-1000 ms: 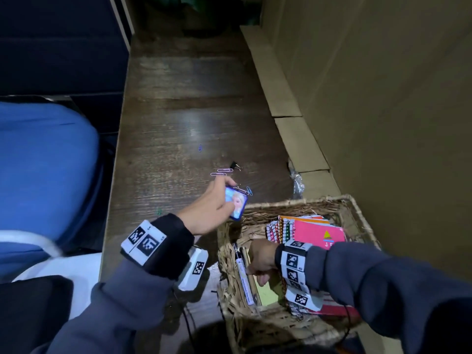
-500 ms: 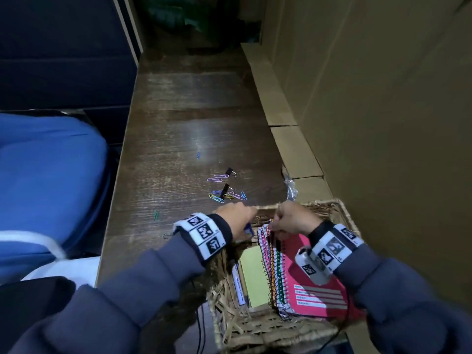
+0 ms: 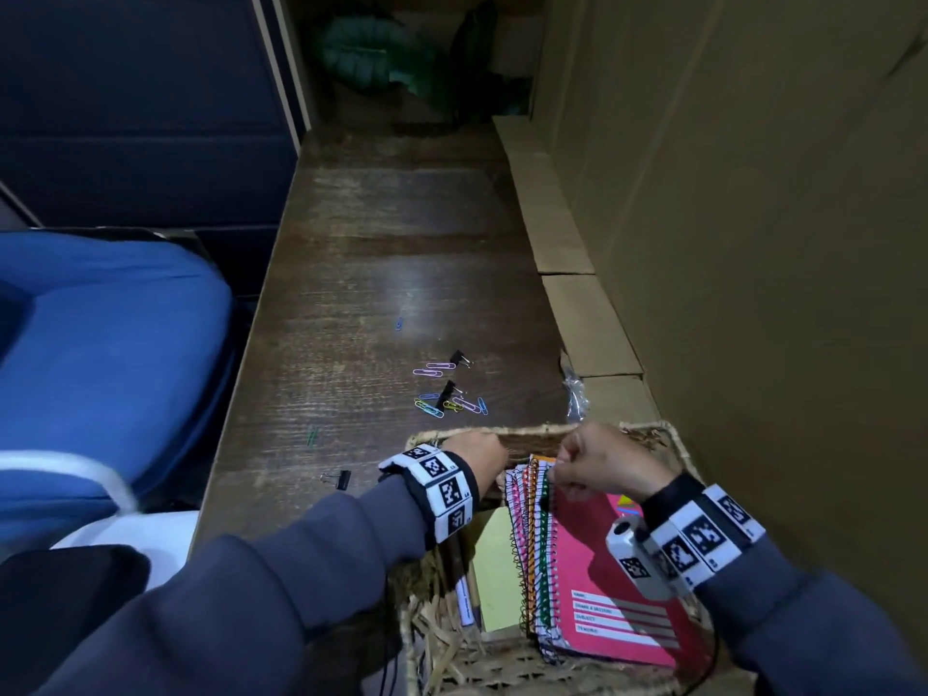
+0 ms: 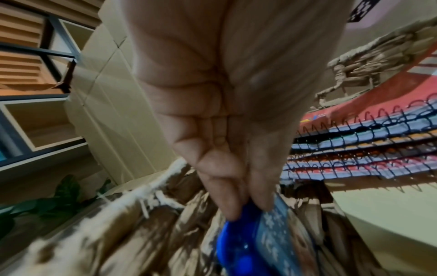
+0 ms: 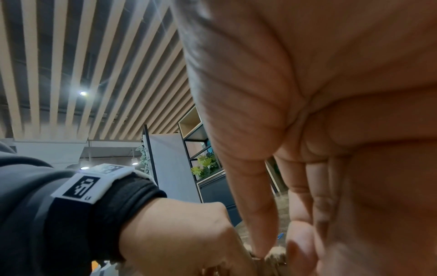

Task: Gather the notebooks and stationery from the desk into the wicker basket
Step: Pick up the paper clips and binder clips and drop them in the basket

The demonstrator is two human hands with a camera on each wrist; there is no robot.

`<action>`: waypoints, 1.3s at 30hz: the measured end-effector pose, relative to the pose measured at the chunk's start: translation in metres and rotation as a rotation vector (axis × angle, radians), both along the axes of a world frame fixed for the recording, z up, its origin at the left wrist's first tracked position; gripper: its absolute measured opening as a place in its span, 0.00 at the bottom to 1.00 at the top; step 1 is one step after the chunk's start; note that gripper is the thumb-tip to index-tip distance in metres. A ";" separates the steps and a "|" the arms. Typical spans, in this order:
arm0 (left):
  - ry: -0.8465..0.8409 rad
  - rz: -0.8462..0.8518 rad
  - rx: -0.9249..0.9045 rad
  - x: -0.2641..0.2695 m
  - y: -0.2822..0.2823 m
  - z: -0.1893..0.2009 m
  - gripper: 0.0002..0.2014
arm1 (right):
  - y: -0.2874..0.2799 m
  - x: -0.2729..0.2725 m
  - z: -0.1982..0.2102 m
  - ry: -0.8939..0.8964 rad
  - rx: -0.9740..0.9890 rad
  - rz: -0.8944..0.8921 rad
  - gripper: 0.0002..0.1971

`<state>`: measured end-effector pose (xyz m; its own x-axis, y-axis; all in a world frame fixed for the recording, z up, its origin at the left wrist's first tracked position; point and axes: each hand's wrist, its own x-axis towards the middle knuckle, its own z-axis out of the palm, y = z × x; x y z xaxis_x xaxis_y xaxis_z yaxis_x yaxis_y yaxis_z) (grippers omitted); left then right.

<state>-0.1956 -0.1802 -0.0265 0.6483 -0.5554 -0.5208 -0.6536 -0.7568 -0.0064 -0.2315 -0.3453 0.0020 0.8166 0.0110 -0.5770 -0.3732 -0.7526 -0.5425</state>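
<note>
Both hands work inside the woven wicker basket [image 3: 673,444]: the left hand [image 3: 477,457] pinches a small blue printed card [image 4: 272,233] at the far wall, while the right hand [image 3: 602,467] pinches the top edges of the spiral-bound notebooks [image 3: 577,570], tilting them aside. Best to slide the card into that gap before letting the notebooks settle. Coloured paper clips [image 3: 447,399] and a black binder clip [image 3: 337,478] wait on the dark wooden desk [image 3: 381,273].

Spiral notebooks [image 3: 597,575] overlapping inside wicker basket [image 3: 668,439]; paper clips [image 3: 442,394] on desk [image 3: 351,293]
</note>
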 end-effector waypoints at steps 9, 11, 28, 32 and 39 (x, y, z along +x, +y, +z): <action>-0.034 0.269 -0.367 0.011 0.036 0.022 0.11 | 0.016 0.040 0.026 -0.121 -0.007 0.141 0.09; -0.072 0.370 -0.594 0.019 0.062 0.022 0.11 | 0.022 0.064 0.036 -0.154 -0.016 0.155 0.08; -0.097 1.038 -0.653 0.011 0.198 -0.078 0.07 | 0.094 0.233 -0.095 -0.238 -0.525 0.464 0.19; -0.007 1.006 -0.652 0.011 0.186 -0.087 0.12 | 0.095 0.236 -0.112 -0.247 -0.588 0.506 0.15; 0.050 0.960 -0.496 0.014 0.183 -0.097 0.19 | 0.092 0.244 -0.100 -0.186 -0.576 0.398 0.14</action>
<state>-0.1812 0.0030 -0.1231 0.9094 0.0166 -0.4157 0.2223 -0.8639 0.4519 0.0128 -0.2537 -0.0978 0.8992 0.0641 -0.4328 0.0488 -0.9977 -0.0464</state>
